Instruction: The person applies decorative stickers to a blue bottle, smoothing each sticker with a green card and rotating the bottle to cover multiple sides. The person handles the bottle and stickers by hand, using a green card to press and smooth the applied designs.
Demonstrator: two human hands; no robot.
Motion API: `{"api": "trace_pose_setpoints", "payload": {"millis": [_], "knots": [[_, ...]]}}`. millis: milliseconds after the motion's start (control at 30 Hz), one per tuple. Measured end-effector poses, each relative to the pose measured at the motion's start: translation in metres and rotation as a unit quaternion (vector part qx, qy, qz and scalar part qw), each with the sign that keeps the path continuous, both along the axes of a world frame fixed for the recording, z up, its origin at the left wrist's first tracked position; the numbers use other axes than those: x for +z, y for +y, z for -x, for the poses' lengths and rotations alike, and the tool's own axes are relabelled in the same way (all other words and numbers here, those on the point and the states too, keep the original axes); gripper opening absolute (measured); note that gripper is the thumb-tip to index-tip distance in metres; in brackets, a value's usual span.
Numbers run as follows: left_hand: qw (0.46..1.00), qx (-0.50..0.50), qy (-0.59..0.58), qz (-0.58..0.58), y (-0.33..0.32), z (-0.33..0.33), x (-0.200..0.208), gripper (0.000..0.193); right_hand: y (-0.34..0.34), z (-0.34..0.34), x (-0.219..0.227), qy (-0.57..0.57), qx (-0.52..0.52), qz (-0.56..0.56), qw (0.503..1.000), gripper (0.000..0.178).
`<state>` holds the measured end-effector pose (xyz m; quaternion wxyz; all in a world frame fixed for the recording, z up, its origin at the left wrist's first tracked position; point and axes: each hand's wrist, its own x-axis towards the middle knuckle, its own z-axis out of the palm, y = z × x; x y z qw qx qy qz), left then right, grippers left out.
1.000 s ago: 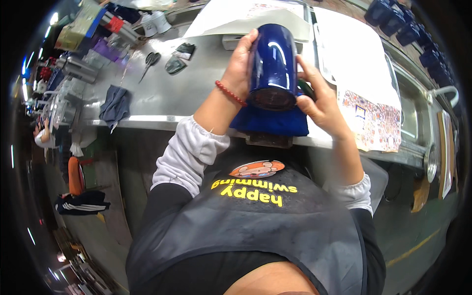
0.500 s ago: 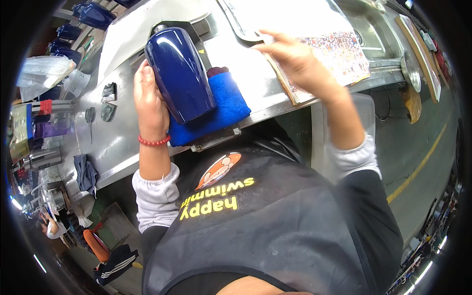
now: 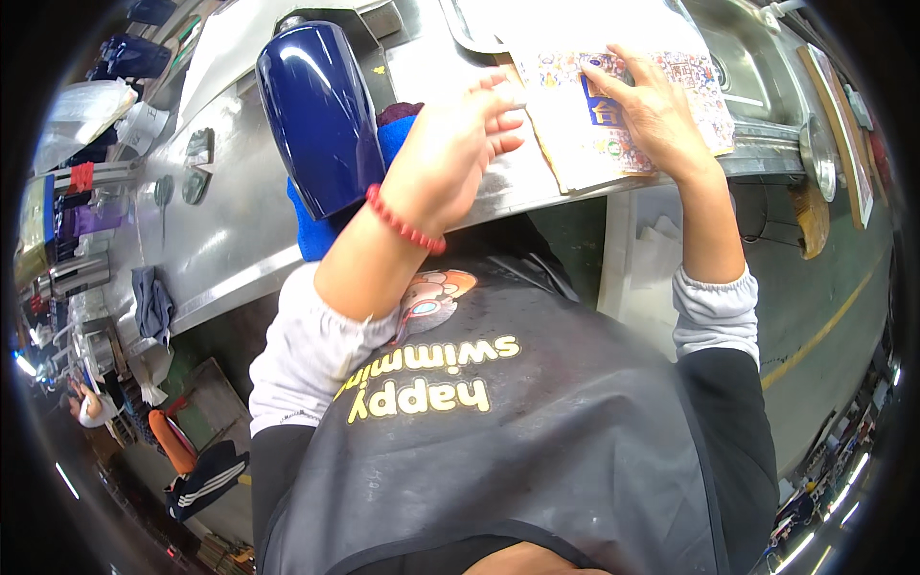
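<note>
A glossy dark blue bottle [image 3: 321, 120] rests against a folded bright blue cloth [image 3: 309, 230] on the metal bench, its neck pointing away from me. No hand is on it. My left hand [image 3: 458, 144] hangs in front of the bench with its fingers apart and nothing in them, the forearm crossing the bottle's near right corner. A colourful printed sheet [image 3: 575, 144] lies to the right, on what looks like a flat stack with a brown edge. Over it my right hand [image 3: 661, 120] is spread, thumb and fingers apart, its fingertips at the sheet's surface.
Behind the sheet is a metal tray [image 3: 470, 34], with a steel sink [image 3: 752, 77] at the right. A grey cloth [image 3: 151, 302] hangs over the bench's left edge. More blue bottles [image 3: 134, 56] stand far left. A pale bin [image 3: 656, 259] sits below the bench.
My left hand has let go of the bottle and moved right towards the printed sheet. The right hand has moved right and down onto the sheet.
</note>
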<state>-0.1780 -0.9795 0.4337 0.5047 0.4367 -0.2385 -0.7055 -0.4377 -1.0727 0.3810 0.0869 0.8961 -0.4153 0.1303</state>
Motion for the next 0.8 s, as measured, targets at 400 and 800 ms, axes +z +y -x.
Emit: {"api": "trace_pose_setpoints", "payload": {"millis": [400,800], "knots": [[0.942,-0.012,-0.334,-0.023,-0.064,0.027,-0.035,0.03,-0.013,-0.007,0.005,0.052,0.046,-0.027,0.997,0.057],[0.776,-0.047,-0.628,0.039,-0.081,0.028,-0.048,0.034,-0.032,0.011,0.036,-0.064,0.079,-0.038,0.994,0.043]]}}
